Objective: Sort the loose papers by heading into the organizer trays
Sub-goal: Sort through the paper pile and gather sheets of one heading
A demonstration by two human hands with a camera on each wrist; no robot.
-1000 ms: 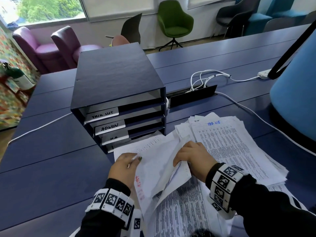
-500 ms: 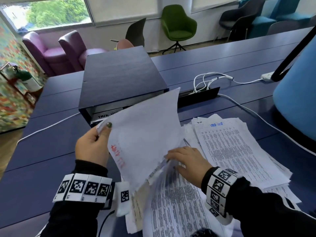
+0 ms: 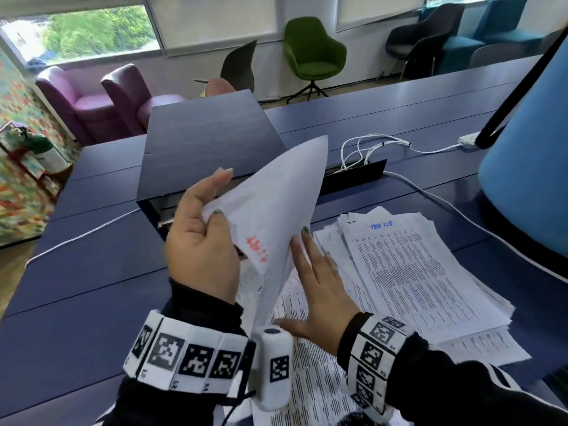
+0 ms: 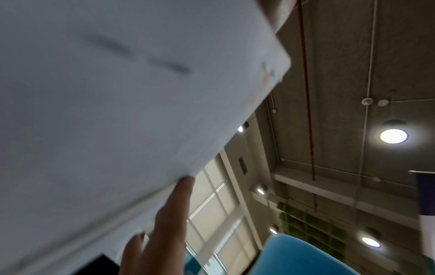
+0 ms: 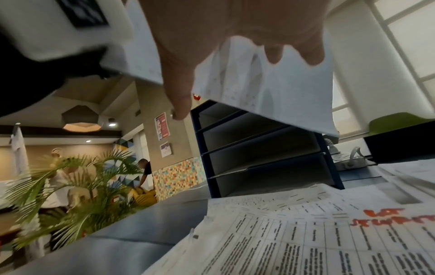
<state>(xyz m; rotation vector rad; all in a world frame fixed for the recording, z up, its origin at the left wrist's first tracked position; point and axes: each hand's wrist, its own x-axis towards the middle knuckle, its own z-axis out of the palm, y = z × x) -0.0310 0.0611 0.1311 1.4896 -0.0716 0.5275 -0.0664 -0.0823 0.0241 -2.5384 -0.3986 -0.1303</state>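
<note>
Place: an open-plan office or co-working lounge.
Work surface: a long dark blue slatted table [image 3: 92,302] with a black flip-up cable hatch [image 3: 353,176] and white cables [image 3: 368,149] running out of it.
Paperwork: a dark blue tiered paper organizer [image 3: 203,149] standing on the table, and loose stacks of printed white tabular sheets [image 3: 415,272] beside it.
Seating: purple armchairs [image 3: 92,99], a green swivel shell chair [image 3: 310,50], and dark grey and teal chairs [image 3: 479,35] along the windows.
Building: bare concrete ceiling with exposed conduits [image 4: 353,74] and round lamps.
Decor: multicoloured mosaic wall tiles [image 5: 179,176], wall posters [image 5: 162,126], a green potted palm [image 5: 77,186].
</note>
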